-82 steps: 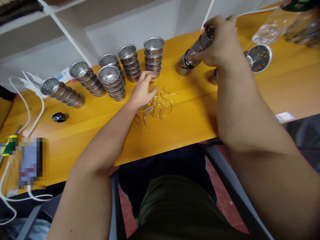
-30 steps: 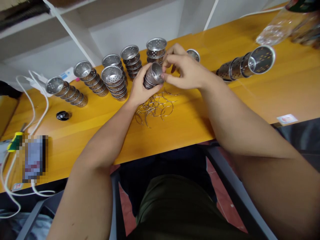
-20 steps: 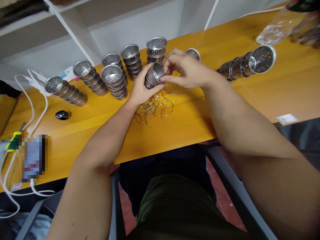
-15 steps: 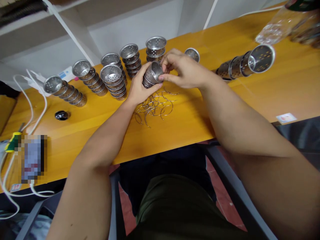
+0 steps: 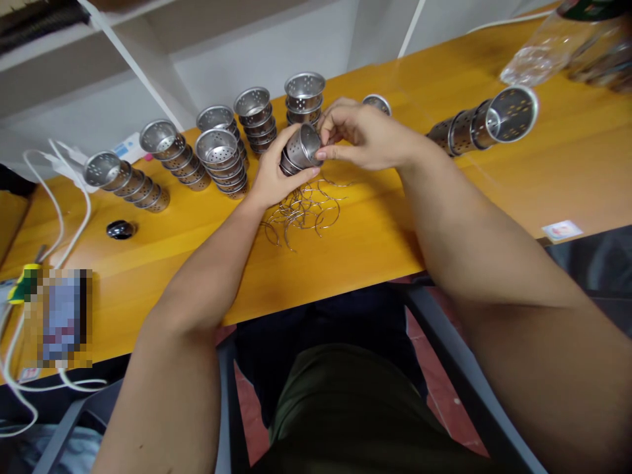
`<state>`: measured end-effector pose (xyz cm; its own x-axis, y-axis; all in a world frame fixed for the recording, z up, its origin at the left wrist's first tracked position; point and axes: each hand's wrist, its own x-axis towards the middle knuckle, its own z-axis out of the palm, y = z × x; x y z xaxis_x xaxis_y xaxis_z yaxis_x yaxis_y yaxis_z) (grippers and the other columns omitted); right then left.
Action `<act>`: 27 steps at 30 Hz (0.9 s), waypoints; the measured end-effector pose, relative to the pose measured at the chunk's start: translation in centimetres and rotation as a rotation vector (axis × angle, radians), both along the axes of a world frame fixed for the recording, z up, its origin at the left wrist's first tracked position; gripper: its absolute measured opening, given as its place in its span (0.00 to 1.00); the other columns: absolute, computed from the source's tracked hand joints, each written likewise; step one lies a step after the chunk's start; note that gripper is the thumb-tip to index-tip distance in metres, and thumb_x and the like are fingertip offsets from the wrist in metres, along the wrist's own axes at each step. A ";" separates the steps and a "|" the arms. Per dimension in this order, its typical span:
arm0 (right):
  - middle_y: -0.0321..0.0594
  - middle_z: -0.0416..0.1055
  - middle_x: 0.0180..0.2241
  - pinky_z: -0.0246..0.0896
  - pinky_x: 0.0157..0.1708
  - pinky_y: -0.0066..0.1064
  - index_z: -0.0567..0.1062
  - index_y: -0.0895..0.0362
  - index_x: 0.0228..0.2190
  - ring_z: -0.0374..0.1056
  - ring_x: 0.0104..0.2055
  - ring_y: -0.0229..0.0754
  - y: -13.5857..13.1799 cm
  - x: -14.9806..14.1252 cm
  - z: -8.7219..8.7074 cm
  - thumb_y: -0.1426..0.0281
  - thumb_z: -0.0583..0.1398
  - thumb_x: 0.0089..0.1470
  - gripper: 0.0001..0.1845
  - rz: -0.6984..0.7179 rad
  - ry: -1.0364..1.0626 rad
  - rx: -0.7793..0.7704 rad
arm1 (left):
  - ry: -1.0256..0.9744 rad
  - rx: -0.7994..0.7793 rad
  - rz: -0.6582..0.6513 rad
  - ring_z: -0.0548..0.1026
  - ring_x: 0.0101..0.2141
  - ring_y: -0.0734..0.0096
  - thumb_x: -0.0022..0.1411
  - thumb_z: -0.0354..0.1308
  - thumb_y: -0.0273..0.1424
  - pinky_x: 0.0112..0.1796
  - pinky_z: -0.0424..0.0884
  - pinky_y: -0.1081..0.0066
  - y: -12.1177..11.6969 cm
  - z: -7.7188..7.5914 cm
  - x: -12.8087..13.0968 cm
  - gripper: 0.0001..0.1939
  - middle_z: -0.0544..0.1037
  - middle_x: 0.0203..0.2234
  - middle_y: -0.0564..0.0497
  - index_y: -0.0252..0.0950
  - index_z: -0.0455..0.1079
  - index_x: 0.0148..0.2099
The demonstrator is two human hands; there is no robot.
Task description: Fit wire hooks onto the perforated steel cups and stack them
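My left hand (image 5: 275,172) is wrapped round a small perforated metal cup (image 5: 302,147), tilted with its mouth toward my right hand. At the cup's rim, my right hand (image 5: 358,135) is closed in a pinch; whatever lies between its fingertips is too small to make out. Below the cup, a loose heap of thin curved wire pieces (image 5: 306,214) lies on the table. Behind my hands stands a stack of similar cups (image 5: 303,92). Another cup (image 5: 378,104) is partly hidden by my right hand.
More stacks of perforated cups (image 5: 220,155) stand to the left. A stack on its side (image 5: 494,122) lies at the right, near a clear plastic bottle (image 5: 536,56). White cables (image 5: 83,224), a black shiny object (image 5: 121,229) and a screwdriver (image 5: 26,283) are at far left.
Both hands keep their hold at the cup, whose tilt has shifted very slightly. The whole view has moved a little, with the table things shifted slightly left.
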<state>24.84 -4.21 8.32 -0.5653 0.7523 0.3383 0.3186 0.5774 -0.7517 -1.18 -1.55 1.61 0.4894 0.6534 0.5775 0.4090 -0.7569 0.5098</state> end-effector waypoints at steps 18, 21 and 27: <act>0.39 0.80 0.43 0.68 0.60 0.55 0.78 0.49 0.35 0.76 0.50 0.57 -1.8 2.0 2.2 0.37 0.80 0.44 0.34 0.189 0.046 -0.346 | 0.014 -0.010 0.029 0.73 0.71 0.47 0.59 0.57 0.74 0.74 0.67 0.47 0.2 -0.3 0.2 0.53 0.74 0.69 0.42 0.49 0.58 0.75; 0.37 0.80 0.39 0.73 0.55 0.54 0.81 0.49 0.37 0.77 0.44 0.53 -1.1 2.6 1.7 0.38 0.79 0.47 0.32 0.217 -0.087 -0.324 | -0.056 0.009 0.115 0.72 0.72 0.48 0.61 0.57 0.73 0.75 0.66 0.48 0.8 -0.6 -0.1 0.52 0.73 0.70 0.42 0.49 0.57 0.75; 0.43 0.82 0.43 0.75 0.47 0.49 0.82 0.52 0.49 0.77 0.42 0.54 2.1 3.3 -1.4 0.37 0.77 0.51 0.39 0.180 -0.408 -0.218 | -0.160 0.023 0.113 0.76 0.68 0.47 0.60 0.62 0.70 0.73 0.69 0.50 1.9 -1.3 -0.3 0.50 0.77 0.66 0.43 0.47 0.60 0.73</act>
<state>28.18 -2.07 6.94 -0.7462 0.6594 -0.0921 0.5220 0.4935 -0.6957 -1.48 0.32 0.26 0.3145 0.6850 0.6571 0.4073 -0.7227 0.5584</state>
